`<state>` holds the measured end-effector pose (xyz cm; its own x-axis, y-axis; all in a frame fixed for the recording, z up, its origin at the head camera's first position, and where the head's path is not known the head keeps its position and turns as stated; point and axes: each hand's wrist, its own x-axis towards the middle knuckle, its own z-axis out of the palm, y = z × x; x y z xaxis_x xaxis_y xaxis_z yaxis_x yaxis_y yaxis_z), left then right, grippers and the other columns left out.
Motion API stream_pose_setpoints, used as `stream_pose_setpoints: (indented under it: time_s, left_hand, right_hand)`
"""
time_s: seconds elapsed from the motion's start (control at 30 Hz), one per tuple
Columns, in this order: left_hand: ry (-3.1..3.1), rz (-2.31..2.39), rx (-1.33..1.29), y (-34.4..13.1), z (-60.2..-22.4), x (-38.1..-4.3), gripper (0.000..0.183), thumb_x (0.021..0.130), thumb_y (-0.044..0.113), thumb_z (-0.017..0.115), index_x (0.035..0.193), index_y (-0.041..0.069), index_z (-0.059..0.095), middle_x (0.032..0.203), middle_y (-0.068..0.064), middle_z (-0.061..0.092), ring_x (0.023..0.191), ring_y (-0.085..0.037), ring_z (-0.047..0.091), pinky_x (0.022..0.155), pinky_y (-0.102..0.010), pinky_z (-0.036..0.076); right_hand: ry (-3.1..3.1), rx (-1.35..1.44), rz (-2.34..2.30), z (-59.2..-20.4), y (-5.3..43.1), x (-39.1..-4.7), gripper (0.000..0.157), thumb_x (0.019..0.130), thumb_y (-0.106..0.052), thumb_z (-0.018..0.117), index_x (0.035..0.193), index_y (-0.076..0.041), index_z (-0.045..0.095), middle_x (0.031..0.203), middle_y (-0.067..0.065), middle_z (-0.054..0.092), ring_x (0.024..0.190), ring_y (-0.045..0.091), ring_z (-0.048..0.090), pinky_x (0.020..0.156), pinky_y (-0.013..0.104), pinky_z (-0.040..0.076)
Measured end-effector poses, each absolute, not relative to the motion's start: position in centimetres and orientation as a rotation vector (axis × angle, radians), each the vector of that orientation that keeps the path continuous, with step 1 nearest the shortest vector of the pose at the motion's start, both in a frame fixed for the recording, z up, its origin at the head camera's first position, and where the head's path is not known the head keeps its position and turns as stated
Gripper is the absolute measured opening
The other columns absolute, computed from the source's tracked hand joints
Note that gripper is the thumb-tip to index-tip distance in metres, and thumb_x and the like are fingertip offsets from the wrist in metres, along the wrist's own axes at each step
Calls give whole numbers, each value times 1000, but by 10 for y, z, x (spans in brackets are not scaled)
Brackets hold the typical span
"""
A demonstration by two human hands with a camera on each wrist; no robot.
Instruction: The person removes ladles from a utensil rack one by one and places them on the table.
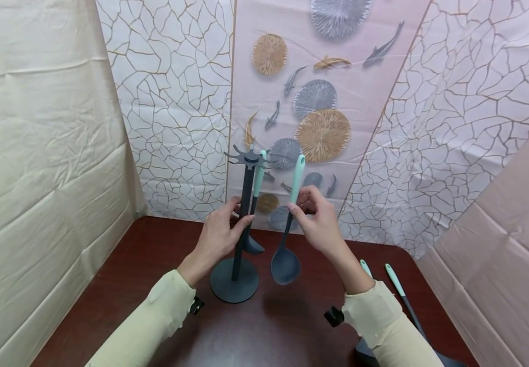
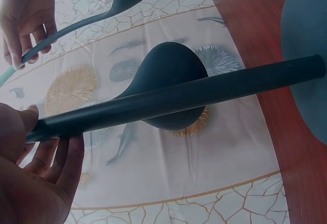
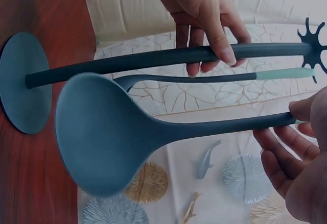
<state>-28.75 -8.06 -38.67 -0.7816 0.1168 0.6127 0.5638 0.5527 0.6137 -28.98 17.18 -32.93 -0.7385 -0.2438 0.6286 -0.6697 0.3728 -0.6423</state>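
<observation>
My left hand (image 1: 218, 229) grips the dark upright post of a utensil stand (image 1: 238, 257) with thumb and fingers. The stand has a round base on the table and a ring of curved hooks on top. From a hook on its right side hangs a dark utensil with a mint-green handle (image 1: 259, 179); its rounded head (image 2: 168, 60) is partly hidden behind the post in the left wrist view. Just right of it, my right hand (image 1: 317, 219) pinches a ladle (image 3: 102, 132) where its mint handle meets the dark shaft. The ladle is nearly upright, bowl downward.
More utensils with mint-green handles (image 1: 395, 279) lie at the right of the dark red table (image 1: 122, 285), partly hidden by the right sleeve (image 1: 384, 321). A patterned cloth (image 1: 177, 102) hangs behind the table, with plain cream cloth (image 1: 40, 153) at the left.
</observation>
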Motion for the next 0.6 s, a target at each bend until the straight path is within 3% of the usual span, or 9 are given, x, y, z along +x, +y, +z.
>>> stream_pose_setpoints:
  time_s: [0.17, 0.43, 0.6]
  left_hand:
    - [-2276, -1154, -542, -81, -387, -287, 34, 103, 34, 73, 131, 18, 62, 99, 0, 73, 83, -16, 75, 73, -42, 61]
    - [-2282, -1158, -537, -81, -387, -287, 33, 103, 33, 73, 130, 17, 62, 99, -1, 72, 82, -17, 76, 72, -42, 60]
    - [-2282, -1151, -547, -80, -388, -288, 34, 103, 34, 73, 130, 17, 62, 99, -1, 72, 81, -16, 75, 72, -42, 60]
  right_hand:
    - [-2271, 755, 1314, -327, 178, -291, 22, 102, -13, 73, 115, -4, 59, 91, 13, 71, 68, 16, 68, 60, 28, 51]
    - [-2356, 731, 1268, -329, 188, -294, 23, 103, -13, 72, 115, -6, 54, 91, 9, 74, 69, 23, 71, 55, 31, 49]
    - [-2390, 704, 1310, -334, 195, -300, 27, 102, -10, 72, 119, -4, 52, 90, 13, 72, 68, 25, 72, 55, 32, 54]
